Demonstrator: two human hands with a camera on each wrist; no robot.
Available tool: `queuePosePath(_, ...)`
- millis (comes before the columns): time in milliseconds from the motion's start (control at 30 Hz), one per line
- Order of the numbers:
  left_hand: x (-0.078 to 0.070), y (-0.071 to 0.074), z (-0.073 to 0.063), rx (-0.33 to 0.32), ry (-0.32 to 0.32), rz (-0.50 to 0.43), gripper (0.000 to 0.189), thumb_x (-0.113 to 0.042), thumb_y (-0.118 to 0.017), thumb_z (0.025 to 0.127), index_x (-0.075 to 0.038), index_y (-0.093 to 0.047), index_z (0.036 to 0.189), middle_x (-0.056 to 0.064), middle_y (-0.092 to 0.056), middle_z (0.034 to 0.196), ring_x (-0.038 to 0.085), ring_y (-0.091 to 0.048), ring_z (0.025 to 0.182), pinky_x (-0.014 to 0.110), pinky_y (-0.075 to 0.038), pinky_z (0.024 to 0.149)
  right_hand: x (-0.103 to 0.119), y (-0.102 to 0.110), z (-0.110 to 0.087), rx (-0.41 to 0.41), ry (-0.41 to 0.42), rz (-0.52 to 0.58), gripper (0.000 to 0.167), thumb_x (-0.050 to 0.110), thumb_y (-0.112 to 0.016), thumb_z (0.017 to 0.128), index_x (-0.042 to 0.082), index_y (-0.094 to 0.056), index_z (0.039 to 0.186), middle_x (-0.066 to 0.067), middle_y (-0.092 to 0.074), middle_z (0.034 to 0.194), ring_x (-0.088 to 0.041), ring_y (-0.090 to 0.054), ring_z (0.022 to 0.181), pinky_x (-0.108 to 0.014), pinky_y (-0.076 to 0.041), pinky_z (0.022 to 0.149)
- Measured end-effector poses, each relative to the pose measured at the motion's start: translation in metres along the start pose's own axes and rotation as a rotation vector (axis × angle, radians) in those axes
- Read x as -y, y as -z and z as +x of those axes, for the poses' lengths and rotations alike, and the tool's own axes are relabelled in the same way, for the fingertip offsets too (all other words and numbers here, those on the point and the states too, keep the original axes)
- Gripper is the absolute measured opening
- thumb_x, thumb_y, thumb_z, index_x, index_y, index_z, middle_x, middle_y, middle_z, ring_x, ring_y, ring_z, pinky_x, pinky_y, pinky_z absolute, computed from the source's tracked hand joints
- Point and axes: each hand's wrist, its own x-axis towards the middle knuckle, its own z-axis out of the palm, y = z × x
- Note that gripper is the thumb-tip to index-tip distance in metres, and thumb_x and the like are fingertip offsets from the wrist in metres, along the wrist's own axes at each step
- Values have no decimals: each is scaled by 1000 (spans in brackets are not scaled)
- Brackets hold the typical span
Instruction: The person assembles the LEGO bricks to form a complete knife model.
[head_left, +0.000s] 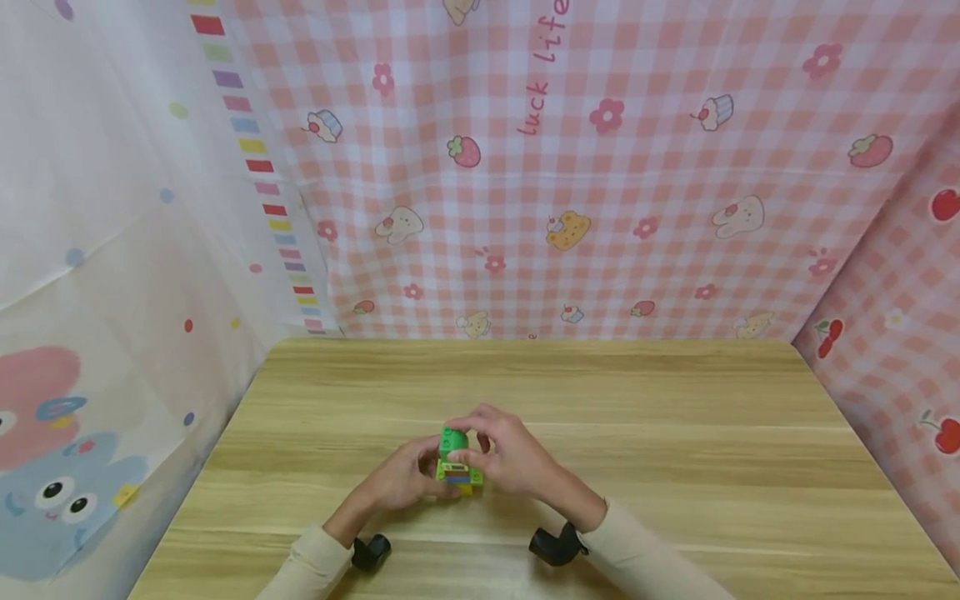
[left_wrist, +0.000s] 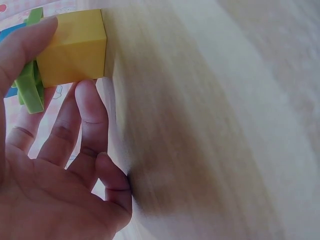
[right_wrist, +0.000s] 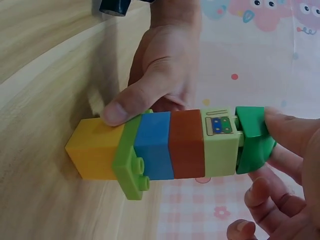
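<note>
A tower of toy building blocks stands on the wooden table. The right wrist view shows it sideways: a yellow block (right_wrist: 95,155) at the base, a lime plate (right_wrist: 127,167) wider than the rest, then a blue block (right_wrist: 155,150), a brown block (right_wrist: 187,147) and a pale green printed block (right_wrist: 220,155). On top is a green curved block (right_wrist: 254,137), with a narrow gap showing studs beneath it. My left hand (head_left: 402,477) grips the yellow base between thumb and fingers. My right hand (head_left: 513,450) pinches the green curved block.
The wooden table (head_left: 675,433) reaches back to a pink checked cloth (head_left: 637,192). Patterned cloths also hang at the left and right sides. A black wrist device (head_left: 555,546) sits by the right wrist, another black device (head_left: 371,552) by the left.
</note>
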Motion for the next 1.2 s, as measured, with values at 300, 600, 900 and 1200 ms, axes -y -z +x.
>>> queuePosePath(300, 3, -1, 0, -4, -2, 13, 41, -24, -83, 81, -28, -64, 118, -4, -62, 95, 15, -51, 76, 25, -42, 65, -2, -2, -3, -15, 36, -13, 34, 19, -74, 90, 7, -68, 122, 0, -60, 98, -8, -46, 72, -18, -40, 58)
queuePosePath(600, 4, -1, 0, 6, -17, 17, 40, -25, -82, 82, -27, -64, 118, -4, -63, 95, 14, -51, 75, 24, -42, 65, -5, -2, -4, -31, 79, -12, 34, 16, -74, 89, 6, -69, 121, 0, -59, 96, -9, -45, 73, -18, -37, 60)
queuePosePath(900, 4, 0, 0, -2, -13, -24, 43, -21, -82, 81, -27, -63, 119, -4, -62, 96, 15, -50, 76, 24, -41, 64, -4, -1, -3, -26, 115, -67, 34, 18, -75, 89, 7, -68, 121, -2, -64, 103, -9, -51, 80, -20, -45, 65)
queuePosePath(1200, 3, 1, 0, 11, -35, -5, 42, -24, -82, 82, -27, -64, 119, -4, -62, 96, 13, -49, 73, 23, -41, 63, -5, -4, -5, -53, 140, -103, 37, 20, -75, 89, 5, -68, 122, -2, -61, 97, -6, -44, 68, -18, -40, 57)
